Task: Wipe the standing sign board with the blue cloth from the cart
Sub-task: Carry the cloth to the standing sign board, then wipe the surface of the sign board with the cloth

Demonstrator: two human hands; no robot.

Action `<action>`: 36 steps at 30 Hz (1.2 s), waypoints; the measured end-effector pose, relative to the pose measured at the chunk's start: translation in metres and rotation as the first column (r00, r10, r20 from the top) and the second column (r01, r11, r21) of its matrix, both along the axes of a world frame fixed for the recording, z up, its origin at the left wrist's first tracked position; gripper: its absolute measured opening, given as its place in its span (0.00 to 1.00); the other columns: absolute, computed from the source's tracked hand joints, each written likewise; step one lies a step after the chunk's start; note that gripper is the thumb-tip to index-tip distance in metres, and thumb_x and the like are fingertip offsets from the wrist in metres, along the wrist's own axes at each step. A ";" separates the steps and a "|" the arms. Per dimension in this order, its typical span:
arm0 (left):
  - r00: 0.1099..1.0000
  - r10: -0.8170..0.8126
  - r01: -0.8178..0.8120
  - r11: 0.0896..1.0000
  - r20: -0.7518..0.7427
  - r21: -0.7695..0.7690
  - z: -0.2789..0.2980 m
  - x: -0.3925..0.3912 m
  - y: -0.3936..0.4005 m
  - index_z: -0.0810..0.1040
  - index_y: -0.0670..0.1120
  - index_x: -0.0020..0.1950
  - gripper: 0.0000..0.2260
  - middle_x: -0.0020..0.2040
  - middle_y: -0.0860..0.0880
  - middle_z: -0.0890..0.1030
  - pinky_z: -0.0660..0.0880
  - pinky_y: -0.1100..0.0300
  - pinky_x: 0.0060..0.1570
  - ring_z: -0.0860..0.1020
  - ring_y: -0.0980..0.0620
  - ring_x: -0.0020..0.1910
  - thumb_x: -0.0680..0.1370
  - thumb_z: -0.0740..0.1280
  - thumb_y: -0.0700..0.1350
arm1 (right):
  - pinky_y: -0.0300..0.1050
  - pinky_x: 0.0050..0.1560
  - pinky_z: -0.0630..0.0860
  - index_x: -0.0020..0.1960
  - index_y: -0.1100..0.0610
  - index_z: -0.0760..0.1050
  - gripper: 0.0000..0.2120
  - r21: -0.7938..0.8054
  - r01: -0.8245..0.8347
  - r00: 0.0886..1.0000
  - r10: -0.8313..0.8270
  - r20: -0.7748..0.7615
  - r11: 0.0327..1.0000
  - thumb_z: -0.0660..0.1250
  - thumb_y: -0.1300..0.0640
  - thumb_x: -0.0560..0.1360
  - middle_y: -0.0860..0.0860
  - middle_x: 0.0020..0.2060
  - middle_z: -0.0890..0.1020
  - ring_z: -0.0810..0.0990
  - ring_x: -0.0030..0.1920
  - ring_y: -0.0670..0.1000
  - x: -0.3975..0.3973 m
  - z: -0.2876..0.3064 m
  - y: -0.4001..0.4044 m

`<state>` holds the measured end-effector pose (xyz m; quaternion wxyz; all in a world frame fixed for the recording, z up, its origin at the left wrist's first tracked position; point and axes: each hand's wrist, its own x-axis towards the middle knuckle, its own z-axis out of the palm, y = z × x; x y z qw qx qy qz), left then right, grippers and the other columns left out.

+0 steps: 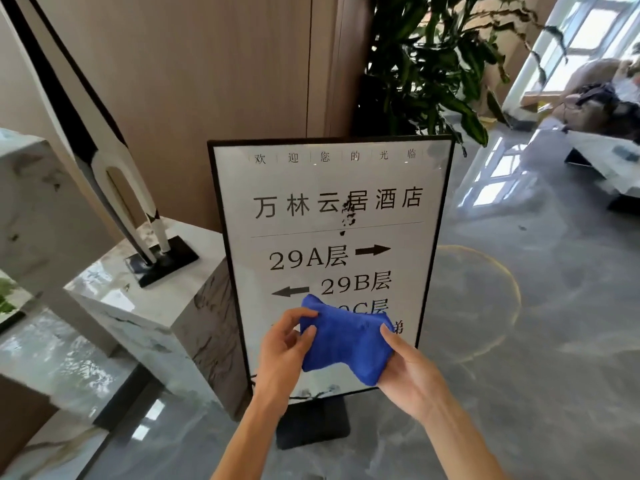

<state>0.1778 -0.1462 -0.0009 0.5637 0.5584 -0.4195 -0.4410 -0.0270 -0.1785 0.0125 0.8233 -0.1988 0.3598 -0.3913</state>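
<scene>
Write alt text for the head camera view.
Two bare hands, left hand and right hand, hold a bunched blue cloth before a black-framed white standing sign board with a dark smudge mid-face. A grey marble plinth stands left, a leafy green plant behind.

One head-worn view looks forward and down, from close in front of the black-framed white standing sign board point(329, 258), slightly above its top edge, facing its printed face.

Fuzzy blue cloth point(346, 341); glossy sign board point(329, 216); polished marble floor point(519, 375).
</scene>
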 end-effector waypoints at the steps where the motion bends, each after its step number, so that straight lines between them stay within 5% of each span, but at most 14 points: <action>1: 1.000 -0.006 0.006 1.000 -0.016 0.001 0.001 -0.001 -0.001 0.82 0.54 0.53 0.12 0.46 0.36 0.80 0.78 0.43 0.38 0.78 0.44 0.41 0.81 0.66 0.37 | 0.55 0.73 0.67 0.72 0.64 0.71 0.23 0.021 -0.005 1.000 0.005 0.001 1.000 0.63 0.55 0.80 0.62 0.70 0.76 0.74 0.71 0.60 0.000 -0.001 -0.002; 7: 0.991 -0.045 0.050 0.998 -0.129 0.033 0.009 -0.009 -0.011 0.83 0.52 0.50 0.14 0.46 0.51 0.86 0.80 0.60 0.38 0.85 0.51 0.44 0.81 0.65 0.34 | 0.57 0.66 0.73 0.70 0.65 0.73 0.22 0.060 0.014 1.000 -0.012 -0.027 0.998 0.65 0.57 0.78 0.64 0.65 0.79 0.80 0.64 0.61 0.004 0.005 -0.011; 18: 0.983 -0.057 0.062 0.998 -0.176 0.018 0.018 -0.023 -0.035 0.83 0.51 0.51 0.12 0.50 0.50 0.86 0.81 0.58 0.42 0.85 0.47 0.50 0.80 0.66 0.34 | 0.56 0.55 0.82 0.63 0.65 0.80 0.19 0.015 0.044 0.996 -0.045 0.075 0.999 0.66 0.55 0.77 0.65 0.65 0.79 0.81 0.63 0.62 -0.005 0.012 -0.023; 25: 0.988 -0.060 0.060 0.998 -0.144 0.001 0.016 -0.016 -0.047 0.83 0.50 0.54 0.10 0.49 0.29 0.76 0.78 0.50 0.42 0.78 0.42 0.45 0.80 0.67 0.36 | 0.57 0.60 0.80 0.63 0.63 0.80 0.15 0.031 -0.047 0.996 0.045 0.076 0.998 0.61 0.58 0.82 0.64 0.66 0.79 0.78 0.67 0.62 -0.006 0.020 -0.025; 29: 0.987 -0.071 0.071 0.997 -0.147 -0.002 0.016 -0.017 -0.049 0.83 0.50 0.52 0.11 0.48 0.29 0.76 0.79 0.51 0.43 0.78 0.43 0.45 0.80 0.66 0.35 | 0.60 0.67 0.74 0.67 0.64 0.77 0.17 0.054 -0.033 0.999 0.031 0.042 0.998 0.62 0.58 0.81 0.64 0.66 0.78 0.78 0.67 0.63 -0.006 0.019 -0.028; 32: 0.987 -0.065 0.066 0.998 -0.150 0.004 0.015 -0.020 -0.050 0.84 0.50 0.50 0.12 0.48 0.31 0.77 0.78 0.51 0.45 0.78 0.43 0.45 0.80 0.66 0.34 | 0.59 0.63 0.79 0.67 0.63 0.78 0.18 0.076 -0.043 0.999 0.042 0.012 0.996 0.64 0.57 0.80 0.64 0.67 0.78 0.78 0.67 0.63 -0.006 0.020 -0.028; 36: 0.986 -0.063 0.066 0.998 -0.153 0.013 0.016 -0.023 -0.052 0.84 0.51 0.48 0.14 0.48 0.45 0.84 0.80 0.58 0.44 0.82 0.43 0.49 0.80 0.66 0.33 | 0.62 0.60 0.79 0.65 0.63 0.79 0.17 0.131 -0.088 0.996 0.089 0.003 0.987 0.67 0.59 0.78 0.65 0.67 0.78 0.79 0.66 0.64 -0.009 0.018 -0.028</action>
